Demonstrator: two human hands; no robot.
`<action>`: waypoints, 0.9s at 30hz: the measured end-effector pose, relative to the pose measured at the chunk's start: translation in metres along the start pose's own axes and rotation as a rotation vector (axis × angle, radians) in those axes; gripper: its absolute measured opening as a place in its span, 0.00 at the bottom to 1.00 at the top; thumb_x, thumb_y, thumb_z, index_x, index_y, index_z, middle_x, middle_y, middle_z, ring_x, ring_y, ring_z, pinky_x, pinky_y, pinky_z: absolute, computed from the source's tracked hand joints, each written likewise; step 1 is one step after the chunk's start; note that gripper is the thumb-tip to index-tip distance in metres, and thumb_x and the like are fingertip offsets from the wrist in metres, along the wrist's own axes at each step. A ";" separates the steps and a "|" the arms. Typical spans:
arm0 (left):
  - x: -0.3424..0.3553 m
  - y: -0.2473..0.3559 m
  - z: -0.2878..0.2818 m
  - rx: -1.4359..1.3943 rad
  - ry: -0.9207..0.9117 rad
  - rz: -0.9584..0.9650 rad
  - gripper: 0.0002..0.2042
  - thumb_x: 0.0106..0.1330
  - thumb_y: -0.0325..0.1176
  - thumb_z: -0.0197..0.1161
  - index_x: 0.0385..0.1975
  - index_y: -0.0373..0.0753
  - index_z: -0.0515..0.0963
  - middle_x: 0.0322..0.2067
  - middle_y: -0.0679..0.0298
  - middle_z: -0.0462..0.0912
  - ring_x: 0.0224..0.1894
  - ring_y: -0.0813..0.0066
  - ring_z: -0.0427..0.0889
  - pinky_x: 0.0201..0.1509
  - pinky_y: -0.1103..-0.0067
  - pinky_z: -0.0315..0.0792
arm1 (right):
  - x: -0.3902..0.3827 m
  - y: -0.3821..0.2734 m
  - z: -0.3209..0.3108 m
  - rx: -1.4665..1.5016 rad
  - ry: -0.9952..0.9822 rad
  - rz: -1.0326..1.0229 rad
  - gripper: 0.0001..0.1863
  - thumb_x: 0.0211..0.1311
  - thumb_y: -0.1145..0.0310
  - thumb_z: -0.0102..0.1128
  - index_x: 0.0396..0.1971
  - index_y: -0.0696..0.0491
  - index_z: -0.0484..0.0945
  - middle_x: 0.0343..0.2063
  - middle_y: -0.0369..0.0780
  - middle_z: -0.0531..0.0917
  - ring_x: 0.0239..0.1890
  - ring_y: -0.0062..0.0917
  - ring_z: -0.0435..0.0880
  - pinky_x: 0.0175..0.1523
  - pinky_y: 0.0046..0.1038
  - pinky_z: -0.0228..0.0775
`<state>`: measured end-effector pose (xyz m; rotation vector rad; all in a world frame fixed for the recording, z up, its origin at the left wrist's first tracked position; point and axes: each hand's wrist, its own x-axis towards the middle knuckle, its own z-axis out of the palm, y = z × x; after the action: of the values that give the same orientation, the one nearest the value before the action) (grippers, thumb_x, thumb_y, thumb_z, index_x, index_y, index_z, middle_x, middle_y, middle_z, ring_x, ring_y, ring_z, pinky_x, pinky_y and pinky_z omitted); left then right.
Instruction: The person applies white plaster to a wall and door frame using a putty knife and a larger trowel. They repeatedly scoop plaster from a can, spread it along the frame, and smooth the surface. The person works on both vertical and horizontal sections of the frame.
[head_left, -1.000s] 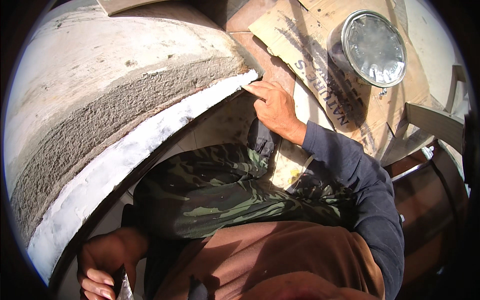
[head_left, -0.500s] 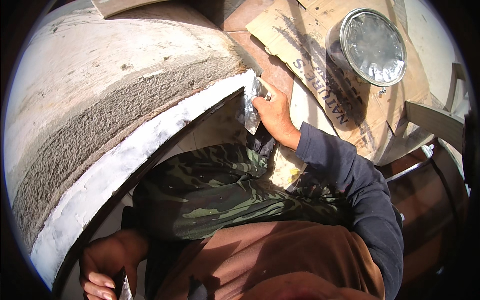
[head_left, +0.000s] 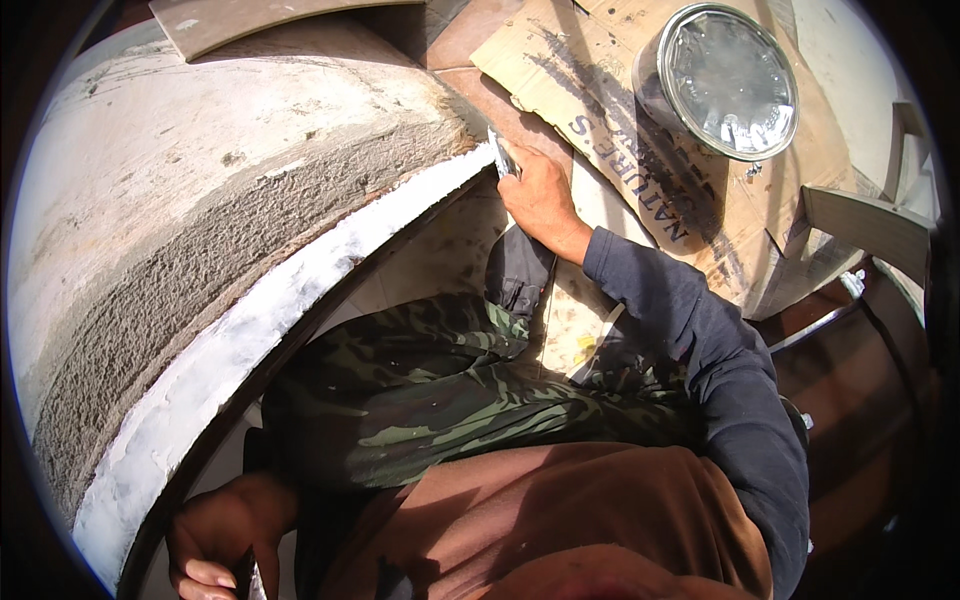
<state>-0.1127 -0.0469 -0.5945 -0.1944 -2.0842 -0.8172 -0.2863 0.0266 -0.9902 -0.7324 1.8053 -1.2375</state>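
Note:
My right hand (head_left: 540, 195) grips a metal scraper blade (head_left: 500, 152) at the upper right end of a smooth white filler strip (head_left: 262, 316). The strip runs in a curve along the lower edge of a rough grey plaster band (head_left: 175, 280), above which is a paler, stained curved surface (head_left: 160, 140). A dark narrow edge borders the strip on its lower side. My left hand (head_left: 232, 530), at the lower left, is closed on a shiny metal blade (head_left: 256, 580), mostly cut off by the frame.
A round metal tin (head_left: 722, 80) sits on torn cardboard (head_left: 620, 120) over reddish tiles. A curved board (head_left: 260, 20) rests at the top. Curved pale pieces (head_left: 865, 225) and a dark brown glossy object (head_left: 850, 380) are on the right. My bent legs in camouflage trousers (head_left: 400, 380) fill the lower middle.
A blade appeared in my right hand between the first frame and the middle one. Since then the hand has moved slightly up, with the blade more edge-on. The whole view has also shifted slightly.

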 end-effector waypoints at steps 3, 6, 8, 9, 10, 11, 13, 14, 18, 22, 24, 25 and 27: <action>0.000 -0.001 0.003 0.015 -0.001 0.009 0.19 0.80 0.36 0.41 0.64 0.34 0.57 0.38 0.63 0.70 0.37 0.75 0.75 0.35 0.79 0.77 | -0.004 -0.014 0.010 -0.145 -0.080 -0.091 0.25 0.54 0.76 0.51 0.54 0.66 0.77 0.47 0.57 0.81 0.52 0.48 0.80 0.60 0.38 0.70; 0.002 -0.002 0.001 0.042 -0.033 0.016 0.19 0.80 0.35 0.41 0.64 0.33 0.56 0.38 0.63 0.70 0.37 0.76 0.75 0.35 0.79 0.77 | -0.013 -0.026 -0.002 -0.175 -0.201 -0.088 0.24 0.54 0.75 0.53 0.53 0.64 0.78 0.45 0.54 0.82 0.51 0.50 0.80 0.59 0.41 0.71; 0.002 -0.002 0.001 0.078 -0.044 0.022 0.18 0.80 0.34 0.41 0.64 0.33 0.57 0.37 0.64 0.70 0.37 0.77 0.75 0.34 0.79 0.77 | -0.019 -0.027 -0.019 -0.186 -0.298 -0.050 0.24 0.54 0.75 0.54 0.53 0.63 0.79 0.45 0.53 0.82 0.51 0.50 0.80 0.57 0.42 0.72; 0.002 -0.002 0.000 0.115 -0.039 0.041 0.18 0.80 0.34 0.41 0.64 0.33 0.57 0.37 0.64 0.69 0.36 0.78 0.74 0.33 0.80 0.76 | -0.018 -0.026 -0.025 -0.268 -0.334 0.043 0.24 0.54 0.73 0.55 0.53 0.59 0.81 0.47 0.53 0.83 0.50 0.51 0.81 0.55 0.42 0.74; 0.002 -0.003 0.001 0.152 -0.033 0.060 0.18 0.80 0.34 0.41 0.64 0.32 0.58 0.37 0.64 0.69 0.35 0.78 0.74 0.33 0.81 0.76 | -0.015 -0.024 -0.030 -0.279 -0.279 0.072 0.23 0.54 0.72 0.55 0.53 0.59 0.81 0.45 0.53 0.83 0.48 0.51 0.81 0.54 0.42 0.74; 0.002 -0.003 0.001 0.189 -0.027 0.079 0.18 0.80 0.33 0.41 0.63 0.32 0.58 0.37 0.65 0.69 0.35 0.79 0.74 0.32 0.82 0.76 | -0.009 -0.022 -0.032 -0.283 -0.226 0.070 0.23 0.54 0.71 0.55 0.52 0.58 0.81 0.44 0.54 0.83 0.47 0.51 0.82 0.54 0.42 0.74; 0.001 -0.003 0.002 0.114 -0.009 0.055 0.18 0.80 0.34 0.41 0.63 0.32 0.58 0.36 0.66 0.69 0.34 0.81 0.73 0.31 0.84 0.75 | 0.004 -0.019 -0.031 -0.250 -0.075 0.051 0.22 0.53 0.70 0.54 0.49 0.56 0.83 0.37 0.57 0.84 0.42 0.53 0.83 0.50 0.45 0.75; 0.001 -0.003 0.003 0.075 -0.001 0.043 0.18 0.80 0.35 0.42 0.62 0.31 0.59 0.36 0.67 0.68 0.34 0.82 0.73 0.31 0.85 0.74 | 0.010 -0.017 -0.030 -0.239 -0.157 0.059 0.23 0.53 0.70 0.54 0.50 0.56 0.83 0.39 0.57 0.84 0.44 0.52 0.83 0.52 0.44 0.74; -0.002 -0.008 0.003 0.489 0.063 0.168 0.18 0.80 0.36 0.44 0.61 0.31 0.61 0.33 0.68 0.70 0.29 0.84 0.72 0.26 0.85 0.72 | 0.032 -0.013 -0.029 -0.230 -0.287 0.204 0.24 0.52 0.70 0.52 0.49 0.54 0.85 0.43 0.57 0.84 0.50 0.50 0.83 0.57 0.43 0.73; 0.005 -0.002 0.007 0.462 0.257 0.051 0.10 0.75 0.39 0.47 0.46 0.40 0.69 0.26 0.77 0.76 0.25 0.84 0.74 0.26 0.85 0.70 | 0.049 -0.007 -0.033 -0.259 -0.366 0.149 0.23 0.52 0.69 0.51 0.48 0.54 0.85 0.39 0.58 0.85 0.46 0.51 0.84 0.54 0.43 0.74; 0.007 0.000 0.010 0.218 0.377 -0.010 0.09 0.74 0.40 0.47 0.40 0.44 0.72 0.23 0.79 0.75 0.24 0.83 0.74 0.25 0.84 0.68 | 0.047 -0.003 -0.029 -0.261 -0.406 0.171 0.23 0.52 0.69 0.51 0.49 0.54 0.85 0.39 0.59 0.84 0.45 0.52 0.84 0.53 0.43 0.75; 0.008 -0.001 0.012 0.131 0.438 0.010 0.09 0.74 0.40 0.48 0.39 0.44 0.72 0.22 0.78 0.74 0.24 0.82 0.74 0.25 0.84 0.68 | 0.043 -0.001 -0.025 -0.263 -0.387 0.161 0.24 0.51 0.70 0.51 0.49 0.53 0.85 0.37 0.60 0.84 0.44 0.52 0.84 0.51 0.44 0.75; 0.008 -0.004 0.014 0.131 0.409 0.020 0.09 0.74 0.40 0.48 0.40 0.44 0.72 0.21 0.76 0.74 0.24 0.81 0.73 0.25 0.84 0.67 | 0.030 0.003 -0.019 -0.217 -0.364 0.034 0.24 0.51 0.70 0.51 0.50 0.52 0.85 0.36 0.60 0.84 0.43 0.53 0.84 0.51 0.44 0.75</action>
<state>-0.1286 -0.0421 -0.5959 0.0232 -1.7381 -0.6432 -0.3180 0.0116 -0.9978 -0.9758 1.6521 -0.8288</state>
